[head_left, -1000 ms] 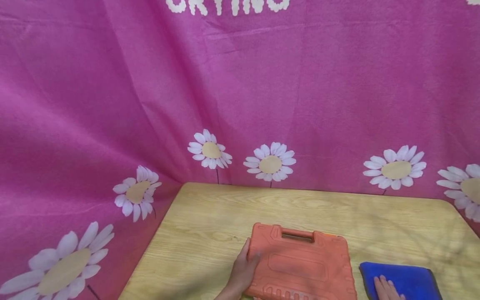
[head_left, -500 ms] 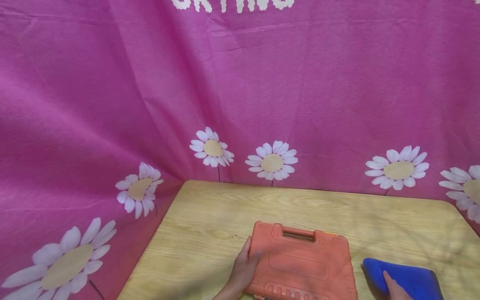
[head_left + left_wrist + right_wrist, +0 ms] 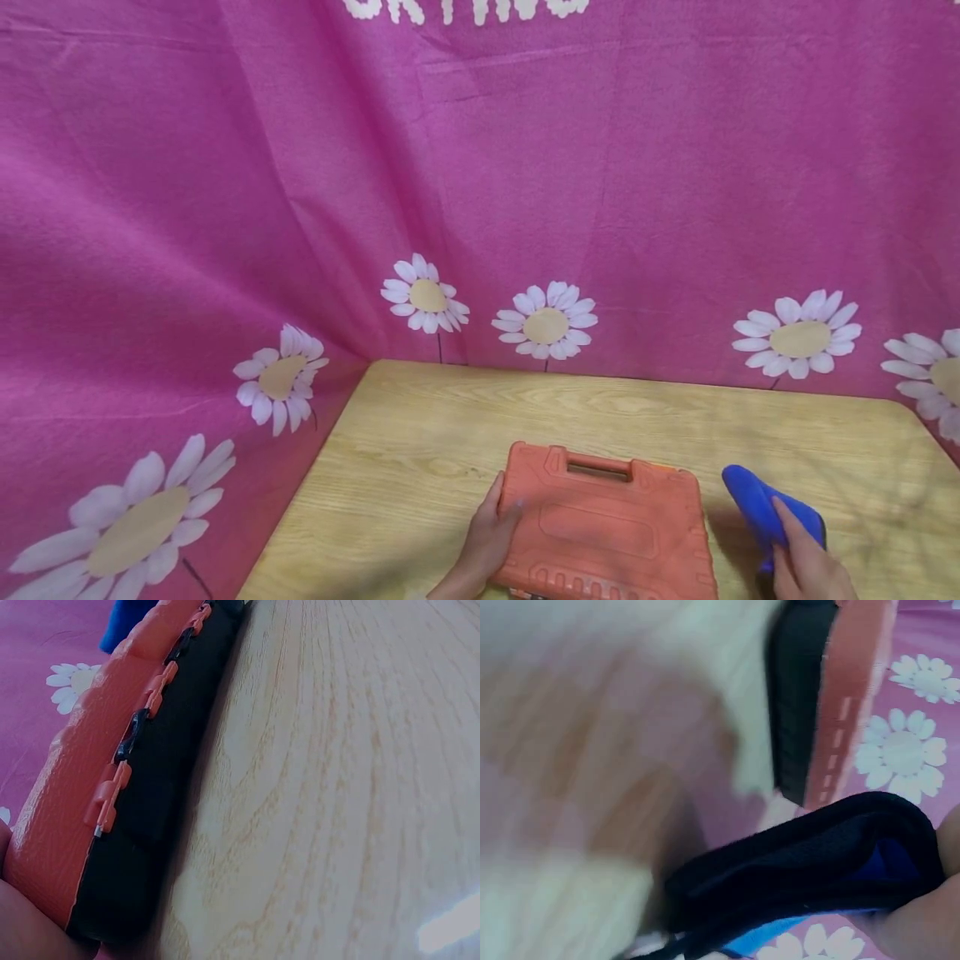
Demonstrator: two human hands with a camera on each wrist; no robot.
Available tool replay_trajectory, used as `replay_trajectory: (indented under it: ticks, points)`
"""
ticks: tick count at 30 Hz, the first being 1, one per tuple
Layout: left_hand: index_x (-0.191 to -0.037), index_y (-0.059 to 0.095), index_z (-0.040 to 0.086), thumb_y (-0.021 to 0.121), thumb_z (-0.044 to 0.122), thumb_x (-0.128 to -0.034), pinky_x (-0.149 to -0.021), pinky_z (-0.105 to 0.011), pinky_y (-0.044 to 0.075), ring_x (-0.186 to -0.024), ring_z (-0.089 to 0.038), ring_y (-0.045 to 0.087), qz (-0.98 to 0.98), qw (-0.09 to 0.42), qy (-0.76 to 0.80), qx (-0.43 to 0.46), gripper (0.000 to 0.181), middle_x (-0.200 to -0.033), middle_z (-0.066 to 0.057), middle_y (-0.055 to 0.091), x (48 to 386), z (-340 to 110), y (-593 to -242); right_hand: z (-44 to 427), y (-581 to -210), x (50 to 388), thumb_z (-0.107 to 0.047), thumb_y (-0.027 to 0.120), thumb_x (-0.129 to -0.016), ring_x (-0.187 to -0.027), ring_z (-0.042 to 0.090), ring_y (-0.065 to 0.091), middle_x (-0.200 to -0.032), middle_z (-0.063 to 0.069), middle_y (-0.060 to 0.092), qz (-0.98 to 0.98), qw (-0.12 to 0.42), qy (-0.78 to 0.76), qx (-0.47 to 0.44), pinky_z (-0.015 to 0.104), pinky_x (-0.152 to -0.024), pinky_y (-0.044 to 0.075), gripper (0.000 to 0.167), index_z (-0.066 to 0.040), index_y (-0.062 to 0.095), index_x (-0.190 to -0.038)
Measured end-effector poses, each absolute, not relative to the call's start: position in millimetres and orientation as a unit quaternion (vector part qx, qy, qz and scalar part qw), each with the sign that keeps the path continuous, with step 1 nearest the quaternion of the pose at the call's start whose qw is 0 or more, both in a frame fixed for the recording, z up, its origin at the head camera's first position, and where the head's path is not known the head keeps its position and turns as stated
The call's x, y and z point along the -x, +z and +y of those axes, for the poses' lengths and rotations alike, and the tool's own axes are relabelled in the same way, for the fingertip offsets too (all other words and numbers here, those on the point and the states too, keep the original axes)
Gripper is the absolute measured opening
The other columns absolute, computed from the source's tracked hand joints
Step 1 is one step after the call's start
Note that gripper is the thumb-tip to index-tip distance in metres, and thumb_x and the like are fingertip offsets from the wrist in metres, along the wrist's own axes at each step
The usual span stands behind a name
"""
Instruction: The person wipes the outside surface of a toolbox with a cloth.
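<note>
"Since the right grip is clamped on the blue cloth, how far along would you call the work?"

"Picking it up looks done. The cloth is tilted and seems raised over the surface, right of the orange case and apart from it. It isn't set down yet; that much is left, I'd judge."

"And the left grip?"

"Clamped on the left side of the case, thumb on top. The case sits on the surface, handle toward the far side, and it looks closed."

"Do the wrist views add anything?"

"The left one gives the near side of the case: a black lower half beneath the orange top, and orange fittings along the seam. Hinges or latches, I can't tell. From the head, hardly any of that shows."

"The right one?"

"It catches the cloth edge-on: dark edging round a fold, with a hollow inside. Only the head view has both grips together, and the full pink curtain beyond the far edge."
</note>
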State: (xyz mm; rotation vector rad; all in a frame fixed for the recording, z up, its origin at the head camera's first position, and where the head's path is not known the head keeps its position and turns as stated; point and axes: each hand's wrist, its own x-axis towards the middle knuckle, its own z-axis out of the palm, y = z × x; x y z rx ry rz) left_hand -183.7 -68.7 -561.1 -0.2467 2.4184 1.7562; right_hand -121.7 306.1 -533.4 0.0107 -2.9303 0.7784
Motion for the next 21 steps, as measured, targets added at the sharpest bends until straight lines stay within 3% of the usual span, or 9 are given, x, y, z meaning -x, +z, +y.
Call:
replay_trajectory:
  ticks: [7, 15, 21]
  points:
    - [-0.155, 0.031, 0.002, 0.06, 0.037, -0.0984, -0.111, -0.058, 0.032, -0.139, -0.043, 0.036, 0.803, 0.072, 0.586, 0.081, 0.073, -0.153, -0.023, 0.039, 185, -68, -564, 275, -519, 121, 0.008, 0.054, -0.092, -0.094, 0.063, 0.059, -0.115, 0.046, 0.054, -0.94, 0.187, 0.285, 0.003, 0.072, -0.079, 0.046, 0.048, 0.014, 0.041, -0.138]
    - [-0.155, 0.03, 0.002, 0.06, 0.032, -0.0988, -0.112, -0.058, 0.031, -0.14, -0.042, 0.034, 0.799, 0.078, 0.59, 0.082, 0.071, -0.154, -0.023, 0.037, 184, -68, -563, 248, -506, 127, 0.01, 0.054, -0.092, -0.099, 0.061, 0.059, -0.116, 0.045, 0.055, -0.929, 0.198, 0.312, -0.016, 0.071, -0.082, 0.045, 0.047, 0.013, 0.043, -0.139]
    - [-0.155, 0.031, 0.003, 0.06, 0.032, -0.0984, -0.111, -0.058, 0.032, -0.139, -0.042, 0.036, 0.803, 0.078, 0.584, 0.094, 0.071, -0.153, -0.023, 0.038, 185, -68, -563, 229, -494, 134, 0.006, 0.05, -0.095, -0.106, 0.061, 0.056, -0.119, 0.047, 0.052, -0.939, 0.14, 0.315, -0.018, 0.071, -0.088, 0.044, 0.048, 0.014, 0.038, -0.142]
